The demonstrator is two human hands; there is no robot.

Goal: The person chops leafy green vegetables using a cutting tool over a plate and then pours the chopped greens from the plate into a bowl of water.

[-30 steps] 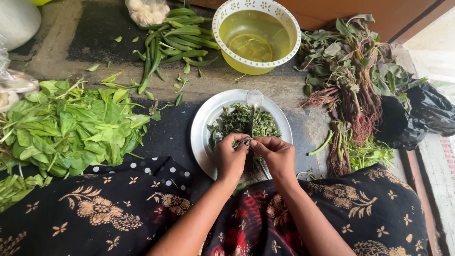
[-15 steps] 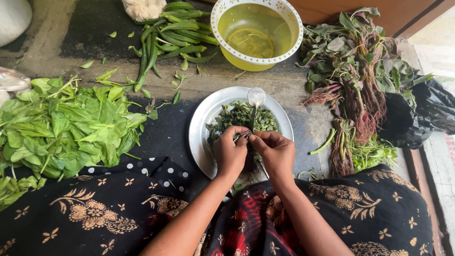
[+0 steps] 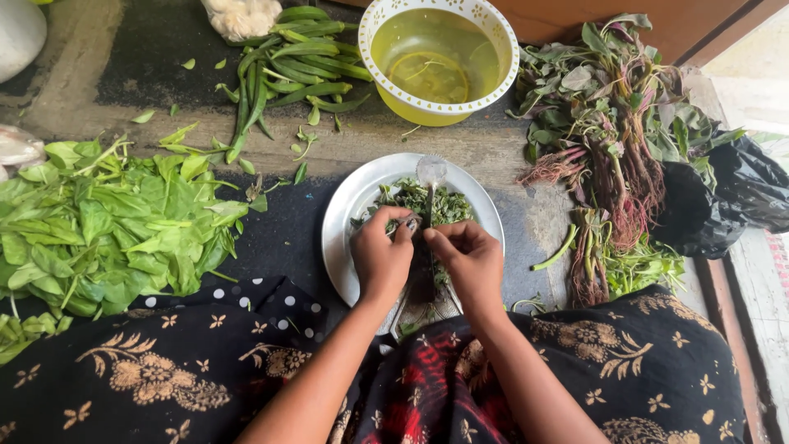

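Note:
A round metal plate (image 3: 349,205) lies on the floor in front of me, with a heap of chopped greens (image 3: 448,205) on it. An upright curved blade (image 3: 430,177) stands over the plate. My left hand (image 3: 380,256) and my right hand (image 3: 470,261) meet at the blade's lower part, both pinching a small bunch of greens against it. My forearms come up from my lap, which is covered in black patterned cloth (image 3: 164,370).
A pile of large green leaves (image 3: 107,230) lies at the left. Long green pods (image 3: 288,57) and a yellow bowl of liquid (image 3: 440,57) sit at the back. Leafy stalks with reddish roots (image 3: 616,156) and a black bag (image 3: 723,197) are at the right.
Both hands stay at the blade, shifting only slightly on the bunch of greens. The view has moved a little.

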